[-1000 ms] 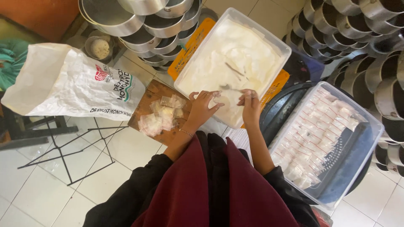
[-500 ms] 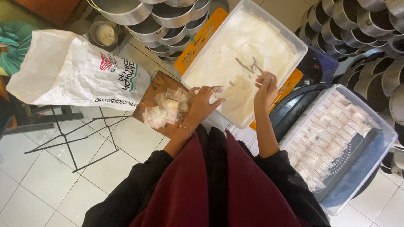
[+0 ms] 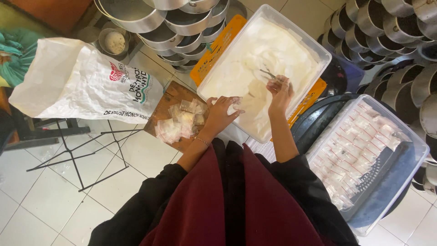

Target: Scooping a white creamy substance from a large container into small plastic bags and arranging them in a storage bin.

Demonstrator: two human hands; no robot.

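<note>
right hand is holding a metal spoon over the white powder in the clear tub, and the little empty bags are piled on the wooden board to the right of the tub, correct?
Not quite: the head view shows the little bags on the wooden board to the left of the tub, not the right. The rest holds.

— Clear rectangular plastic tub (image 3: 318, 48), filled white with powder (image 3: 259, 59); orange flat plastic crate (image 3: 217, 48) beneath.

— Brown square wooden board (image 3: 170, 98), scattered with small clear plastic sachets (image 3: 180, 123), pale white inside.

— Large white woven sack (image 3: 77, 82), printed in red, green and black.

— Second clear plastic tub (image 3: 409, 164), bluish at the rim; rows of white packets (image 3: 355, 155) inside with thin red lines, beside a grey ribbed tray (image 3: 378, 175).

— Silver-grey round metal tins (image 3: 182, 23), stacked, dull shine.

— White square floor tiles (image 3: 41, 200) with grey grout; black thin wire frame (image 3: 77, 155) across them.

— Maroon cloth (image 3: 227, 205) over black sleeves (image 3: 150, 200).
</note>
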